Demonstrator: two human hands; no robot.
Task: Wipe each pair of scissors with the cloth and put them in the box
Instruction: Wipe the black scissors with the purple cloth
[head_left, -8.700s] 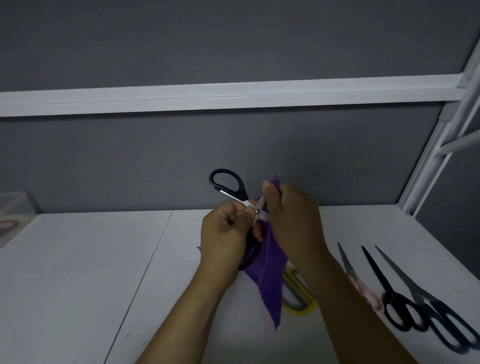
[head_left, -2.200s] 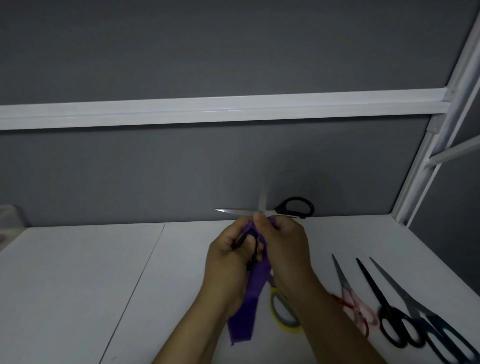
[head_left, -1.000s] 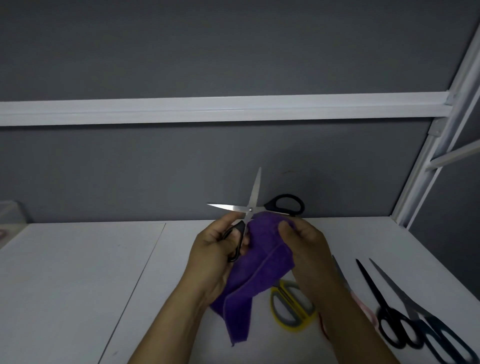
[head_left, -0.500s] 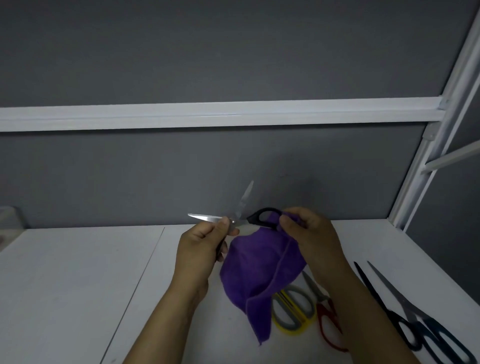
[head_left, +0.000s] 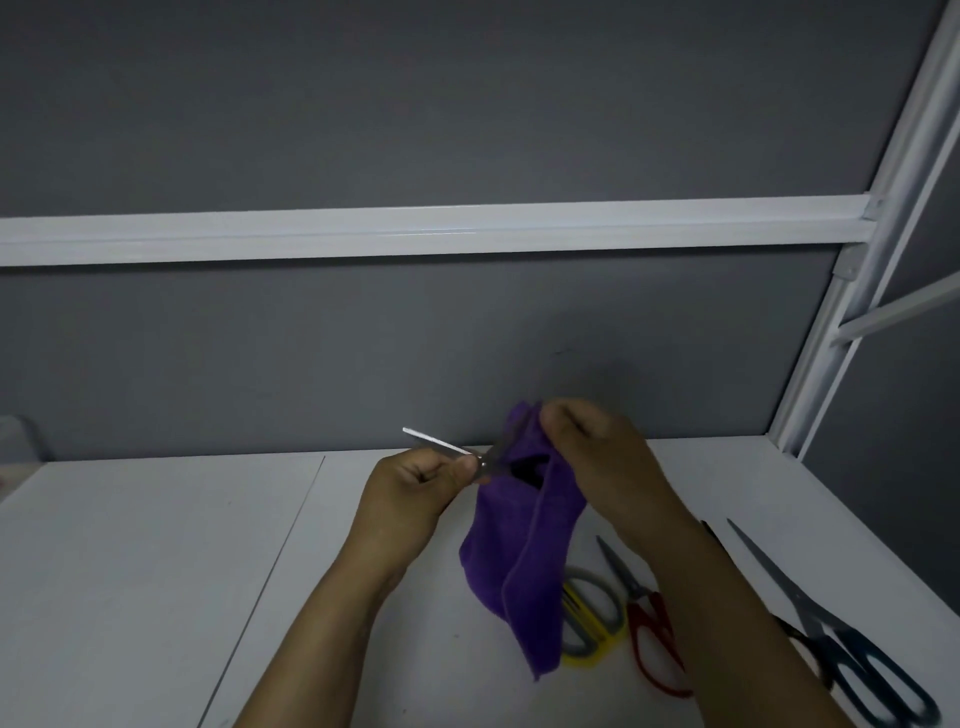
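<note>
My left hand (head_left: 415, 488) grips the black-handled scissors (head_left: 441, 447) near their pivot, above the white table; one silver blade sticks out up and to the left. My right hand (head_left: 597, 457) pinches the purple cloth (head_left: 519, 551) around the scissors' other blade and black handle, which are mostly hidden in the fabric. The rest of the cloth hangs down toward the table. The box (head_left: 13, 441) shows only as a pale corner at the far left edge.
On the table (head_left: 156, 571) at right lie yellow-and-grey scissors (head_left: 592, 618), red-handled scissors (head_left: 644, 629) and dark-handled scissors (head_left: 841, 654), partly behind my right forearm. A grey wall with a white rail (head_left: 415, 234) stands behind; a white frame post (head_left: 841, 332) rises at right.
The cloth has been drawn up over the scissors' black handle and one blade, which showed half a second ago. My right hand has risen slightly; the left keeps its grip.
</note>
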